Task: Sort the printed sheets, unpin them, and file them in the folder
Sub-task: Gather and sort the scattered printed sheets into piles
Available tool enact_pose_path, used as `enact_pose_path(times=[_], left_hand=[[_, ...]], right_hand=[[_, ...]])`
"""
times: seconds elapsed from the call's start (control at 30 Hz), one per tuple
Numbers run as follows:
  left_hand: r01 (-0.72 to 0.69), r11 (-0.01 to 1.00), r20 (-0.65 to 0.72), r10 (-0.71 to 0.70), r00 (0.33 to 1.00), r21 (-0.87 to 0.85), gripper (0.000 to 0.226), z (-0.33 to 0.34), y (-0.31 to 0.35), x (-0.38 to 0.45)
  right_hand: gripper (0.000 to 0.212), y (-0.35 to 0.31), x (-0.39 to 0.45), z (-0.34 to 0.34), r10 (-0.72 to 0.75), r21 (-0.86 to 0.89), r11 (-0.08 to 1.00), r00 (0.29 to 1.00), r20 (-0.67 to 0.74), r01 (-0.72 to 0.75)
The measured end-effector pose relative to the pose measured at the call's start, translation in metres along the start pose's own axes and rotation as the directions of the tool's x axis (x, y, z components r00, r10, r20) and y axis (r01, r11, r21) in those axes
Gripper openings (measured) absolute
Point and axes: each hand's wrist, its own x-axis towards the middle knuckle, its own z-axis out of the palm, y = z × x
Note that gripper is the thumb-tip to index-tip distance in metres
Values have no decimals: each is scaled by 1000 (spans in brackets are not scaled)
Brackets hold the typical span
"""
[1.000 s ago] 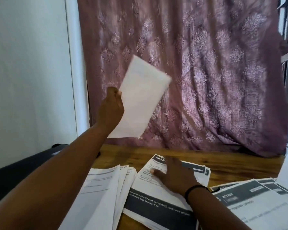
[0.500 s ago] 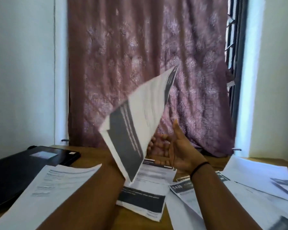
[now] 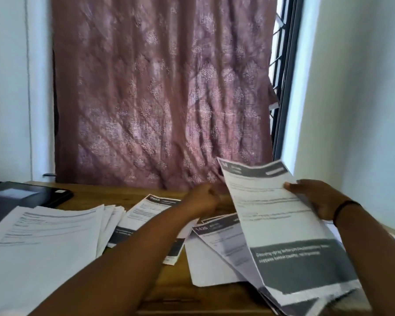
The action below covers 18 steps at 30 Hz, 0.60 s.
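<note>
My right hand [image 3: 324, 199] grips the right edge of a printed sheet [image 3: 283, 226] with grey bands at top and bottom, thumb on its face. The sheet slants over the right side of the table. My left hand [image 3: 203, 200] is blurred beside the sheet's upper left edge, fingers curled; whether it touches the paper is unclear. A stack of white text sheets [image 3: 43, 238] lies at the left. A sheet headed 2659 [image 3: 151, 208] lies partly under my left forearm. More banded sheets [image 3: 214, 249] lie under the held one. The black folder [image 3: 25, 197] lies shut at the far left.
The wooden table [image 3: 192, 297] shows bare wood at the front middle. A mauve patterned curtain [image 3: 157, 87] hangs right behind it. A barred window [image 3: 283, 71] and a white wall stand at the right.
The sheet that my left hand held up has passed to my right hand and come down to the right. My left hand has dropped to the sheet's left edge. The view turned right.
</note>
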Motion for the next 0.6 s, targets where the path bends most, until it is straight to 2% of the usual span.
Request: enact_pose_path(times=[0.03,0.1,0.17,0.23,0.3,0.47,0.53,0.6], left_hand=[[83,995,50,-80,996,-59,15,0,-5,-9],[332,929,166,-306,938,-164,33,2,-24,-19],[462,884,244,-433,868,-74,53,6,-35,-33],[438,896,295,-438,849,70,63,15,-34,-50],[383,906,285,-420,862,178,64,22,-32,-56],[219,930,233,-293,927,296,43,41,-19,-60],[152,920,218,-242,945,360,48,45,-19,-59],[143,899,228,-255,940,414,57,48,-21,-55]], right_hand=[[86,7,0,-12,8,-95,995,999,-45,-13],[64,23,3,-23,-8,-364,931,991,-133,-41],[40,37,4,-16,-51,-593,804,989,-141,-43],[31,54,12,-2,-114,-724,689,983,-144,-26],[28,66,14,15,-122,-758,652,985,-123,-15],[80,83,21,25,-6,-879,470,996,-93,-79],[80,79,19,20,88,-895,441,995,-39,-74],[69,71,13,17,144,-902,422,989,-28,-87]])
